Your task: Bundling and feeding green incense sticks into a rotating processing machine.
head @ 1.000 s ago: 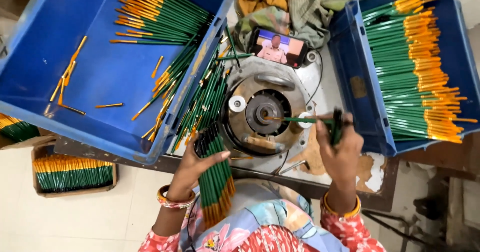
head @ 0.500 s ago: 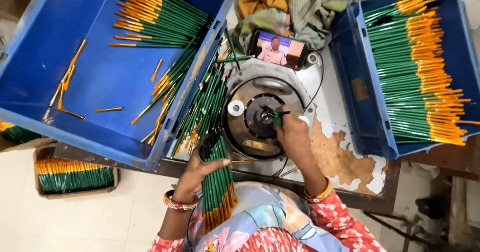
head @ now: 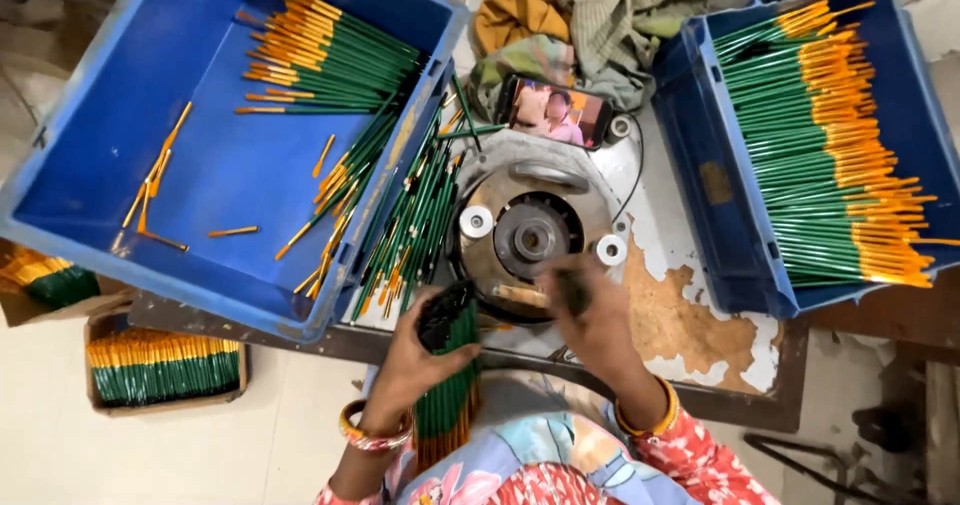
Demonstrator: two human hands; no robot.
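1. Your left hand grips a bundle of green pencils, just left of the round machine.
2. Your right hand is blurred at the machine's near edge; its grip cannot be told.
3. Loose pencils lie against the machine's left side.
4. A large blue crate sits left of the machine, a filled blue crate right.
5. A phone rests beyond the machine.

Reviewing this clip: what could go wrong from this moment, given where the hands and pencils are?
The right hand sits close to the round machine; fingers might get caught. The left hand grips a thick pencil bundle hanging past the table edge; some may slip out. Loose pencils beside the machine might roll off.
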